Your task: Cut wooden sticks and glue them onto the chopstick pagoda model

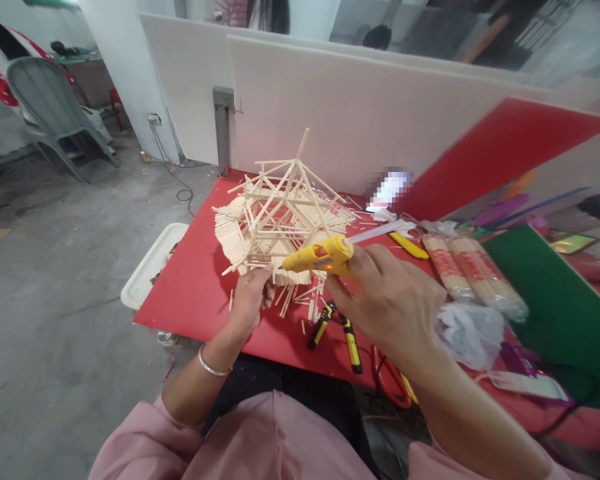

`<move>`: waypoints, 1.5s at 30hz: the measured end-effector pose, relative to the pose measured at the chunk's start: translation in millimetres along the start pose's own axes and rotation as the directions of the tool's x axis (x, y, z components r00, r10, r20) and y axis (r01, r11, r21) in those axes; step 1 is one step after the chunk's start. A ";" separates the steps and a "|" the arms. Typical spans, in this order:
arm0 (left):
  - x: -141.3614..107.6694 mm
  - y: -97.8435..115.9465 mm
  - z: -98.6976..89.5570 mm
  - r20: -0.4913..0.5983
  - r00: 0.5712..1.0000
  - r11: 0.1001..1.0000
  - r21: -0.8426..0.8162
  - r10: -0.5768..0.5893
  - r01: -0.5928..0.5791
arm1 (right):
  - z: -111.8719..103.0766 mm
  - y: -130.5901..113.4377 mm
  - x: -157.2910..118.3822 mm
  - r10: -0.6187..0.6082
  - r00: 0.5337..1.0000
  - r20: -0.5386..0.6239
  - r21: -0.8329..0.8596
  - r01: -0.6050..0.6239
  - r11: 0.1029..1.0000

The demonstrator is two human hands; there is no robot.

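A framework of pale wooden sticks [286,199] stands on the red tabletop [190,293], with rows of sticks laid side by side around its lower part. My right hand [393,300] is closed around a yellow hot glue gun [320,257], a clear glue stick poking out of its back. The gun's nozzle points left, at the front lower edge of the framework. There my left hand [250,297] pinches the edge of the stick structure between thumb and fingers. Loose stick pieces and yellow-and-black pliers [337,330] lie just in front of it.
To the right are a yellow cutter knife [409,245], bundles of wrapped sticks [475,273], a crumpled plastic bag [470,333], a green board [555,307] and a power strip [527,385]. White panels [360,120] rise behind the table. A pale tray [153,267] sits beyond its left edge.
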State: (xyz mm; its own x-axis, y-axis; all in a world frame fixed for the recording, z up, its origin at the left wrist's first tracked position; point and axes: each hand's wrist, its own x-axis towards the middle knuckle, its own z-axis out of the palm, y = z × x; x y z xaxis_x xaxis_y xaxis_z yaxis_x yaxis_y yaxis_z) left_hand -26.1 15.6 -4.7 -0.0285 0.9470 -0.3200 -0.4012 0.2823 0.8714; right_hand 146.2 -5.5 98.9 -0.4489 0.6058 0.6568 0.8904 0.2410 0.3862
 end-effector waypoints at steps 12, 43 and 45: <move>-16.6 -18.4 -54.5 -0.104 0.969 0.904 0.393 0.223 -0.166 | -0.8 1.7 -7.5 0.013 1.000 -0.003 -0.002 -0.013 1.000; -31.1 -7.7 -73.2 0.097 0.983 0.978 -0.120 -0.159 0.170 | -4.2 -1.7 -7.4 0.059 0.996 0.060 0.063 -0.062 0.996; -31.1 -5.7 -69.2 0.114 0.980 0.971 -0.153 -0.166 0.182 | -4.0 -1.4 -6.8 0.050 0.998 0.027 0.047 -0.051 0.998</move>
State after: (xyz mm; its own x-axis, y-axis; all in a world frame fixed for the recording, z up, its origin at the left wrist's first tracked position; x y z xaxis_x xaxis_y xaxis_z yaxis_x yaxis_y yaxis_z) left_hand -86.3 -26.1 -25.5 0.1427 0.8982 -0.4158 -0.5353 0.4234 0.7309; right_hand 147.7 -13.0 96.5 -0.4019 0.6370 0.6578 0.9146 0.2450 0.3215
